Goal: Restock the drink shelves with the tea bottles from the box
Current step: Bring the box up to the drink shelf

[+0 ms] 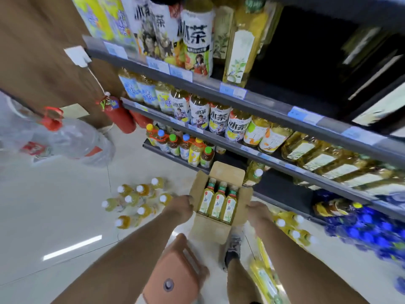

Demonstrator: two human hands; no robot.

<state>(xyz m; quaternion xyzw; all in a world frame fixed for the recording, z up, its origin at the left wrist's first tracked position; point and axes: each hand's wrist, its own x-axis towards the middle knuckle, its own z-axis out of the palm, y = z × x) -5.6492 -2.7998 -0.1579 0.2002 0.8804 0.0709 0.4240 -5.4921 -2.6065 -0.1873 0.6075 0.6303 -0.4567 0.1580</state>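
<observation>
One box (210,229) holds three tea bottles (217,204); two hands (181,207) grip it.

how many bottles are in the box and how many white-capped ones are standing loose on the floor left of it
Green-capped tea bottles in the cardboard box: 3
White-capped bottles standing on the floor left of the box: 8
Total: 11
The left hand and right hand are each at a side of the box.
</observation>
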